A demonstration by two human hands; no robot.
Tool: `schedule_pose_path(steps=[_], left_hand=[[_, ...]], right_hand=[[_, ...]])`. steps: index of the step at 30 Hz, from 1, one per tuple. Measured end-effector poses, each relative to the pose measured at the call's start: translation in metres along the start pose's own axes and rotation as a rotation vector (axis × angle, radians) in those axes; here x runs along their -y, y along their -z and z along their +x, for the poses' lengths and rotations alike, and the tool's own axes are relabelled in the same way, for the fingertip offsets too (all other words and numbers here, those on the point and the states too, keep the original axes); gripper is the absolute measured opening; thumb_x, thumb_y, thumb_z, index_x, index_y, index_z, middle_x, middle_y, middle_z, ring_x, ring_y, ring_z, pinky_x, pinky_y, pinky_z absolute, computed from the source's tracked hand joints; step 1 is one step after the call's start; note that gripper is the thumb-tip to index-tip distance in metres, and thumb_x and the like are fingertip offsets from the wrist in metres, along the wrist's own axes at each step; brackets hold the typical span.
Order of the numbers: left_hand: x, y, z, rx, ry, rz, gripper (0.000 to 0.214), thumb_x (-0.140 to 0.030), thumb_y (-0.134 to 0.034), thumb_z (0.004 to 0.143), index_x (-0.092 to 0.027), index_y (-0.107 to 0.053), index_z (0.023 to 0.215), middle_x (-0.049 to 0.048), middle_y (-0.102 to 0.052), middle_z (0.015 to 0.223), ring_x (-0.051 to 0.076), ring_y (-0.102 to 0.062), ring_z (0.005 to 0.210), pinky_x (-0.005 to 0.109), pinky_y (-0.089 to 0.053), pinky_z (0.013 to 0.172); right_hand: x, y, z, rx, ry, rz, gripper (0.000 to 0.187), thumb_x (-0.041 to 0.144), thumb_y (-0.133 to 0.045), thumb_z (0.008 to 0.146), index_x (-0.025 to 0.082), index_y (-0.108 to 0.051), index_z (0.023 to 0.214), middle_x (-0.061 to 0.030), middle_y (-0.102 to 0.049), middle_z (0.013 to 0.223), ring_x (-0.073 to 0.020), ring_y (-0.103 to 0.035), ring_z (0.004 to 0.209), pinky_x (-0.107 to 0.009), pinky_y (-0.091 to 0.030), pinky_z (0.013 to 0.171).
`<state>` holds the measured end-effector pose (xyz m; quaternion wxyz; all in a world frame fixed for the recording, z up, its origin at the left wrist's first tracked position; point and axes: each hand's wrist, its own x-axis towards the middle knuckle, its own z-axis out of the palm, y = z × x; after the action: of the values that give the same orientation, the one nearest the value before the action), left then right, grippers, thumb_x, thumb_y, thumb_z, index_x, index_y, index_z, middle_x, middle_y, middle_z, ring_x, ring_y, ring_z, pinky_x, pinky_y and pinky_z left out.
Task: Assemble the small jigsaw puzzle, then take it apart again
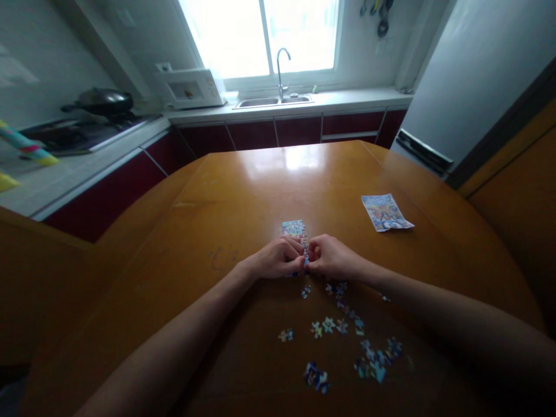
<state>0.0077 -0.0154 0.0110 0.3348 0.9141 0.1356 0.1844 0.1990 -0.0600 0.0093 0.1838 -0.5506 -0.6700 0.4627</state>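
Observation:
A partly joined jigsaw puzzle (293, 228) lies on the wooden table, its right edge notched. My left hand (280, 258) rests over its lower part with bent fingers, holding it against the table and hiding much of it. At the puzzle's right edge, my right hand (332, 257) is closed in a pinch on a puzzle piece (306, 260), mostly covered by the fingertips. One loose piece (306, 291) lies just below the hands. Several more loose pieces (329, 325) are scattered nearer to me, with a cluster (376, 362) beside my right forearm and dark pieces (316, 377) at the front.
A creased printed sheet (386, 212) lies to the right on the table (243, 191). Beyond the table are a counter with a sink (273, 101), a microwave (191, 88) and a pan (102, 101) on the stove. A refrigerator (473, 75) stands at the right.

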Motion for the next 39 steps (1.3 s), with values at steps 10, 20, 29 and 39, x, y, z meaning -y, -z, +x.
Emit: schedule_pose_path(steps=[10, 20, 29, 39], left_hand=[[0.002, 0.000, -0.001, -0.015, -0.007, -0.041, 0.050, -0.034, -0.044, 0.097, -0.018, -0.065, 0.055, 0.0045, -0.060, 0.056, 0.015, -0.053, 0.061, 0.033, -0.046, 0.079], [0.004, -0.001, -0.001, -0.101, -0.001, 0.007, 0.049, -0.031, -0.042, 0.098, -0.018, -0.072, 0.062, 0.0032, -0.060, 0.057, 0.013, -0.050, 0.058, 0.030, -0.044, 0.073], [0.019, 0.000, -0.003, -0.801, 0.414, 0.066, 0.046, -0.034, -0.045, 0.093, -0.018, -0.072, 0.060, 0.0017, -0.057, 0.061, 0.015, -0.054, 0.065, 0.029, -0.041, 0.067], [0.018, 0.000, -0.002, -0.758, 0.423, 0.067, 0.046, -0.035, -0.046, 0.093, -0.017, -0.072, 0.059, 0.0012, -0.058, 0.061, 0.014, -0.055, 0.064, 0.029, -0.040, 0.067]], right_hand=[[-0.005, 0.007, 0.004, 0.096, 0.007, 0.082, 0.015, 0.018, -0.069, 0.068, 0.018, -0.053, 0.069, 0.0035, -0.055, 0.049, -0.0116, -0.053, 0.039, -0.018, -0.035, 0.033], [0.001, 0.019, 0.014, -0.148, 0.025, 0.085, 0.011, 0.016, -0.064, 0.073, 0.016, -0.056, 0.067, 0.0003, -0.058, 0.053, -0.0097, -0.051, 0.045, -0.019, -0.033, 0.042], [-0.039, 0.049, 0.051, -0.609, 0.200, 0.089, 0.015, 0.029, -0.052, 0.083, 0.016, -0.060, 0.083, -0.0004, -0.061, 0.060, -0.0144, -0.058, 0.054, -0.024, -0.040, 0.053], [-0.043, 0.045, 0.053, -0.587, 0.236, 0.078, 0.016, 0.025, -0.052, 0.082, 0.016, -0.063, 0.089, 0.0003, -0.063, 0.060, -0.0137, -0.058, 0.054, -0.024, -0.041, 0.056]])
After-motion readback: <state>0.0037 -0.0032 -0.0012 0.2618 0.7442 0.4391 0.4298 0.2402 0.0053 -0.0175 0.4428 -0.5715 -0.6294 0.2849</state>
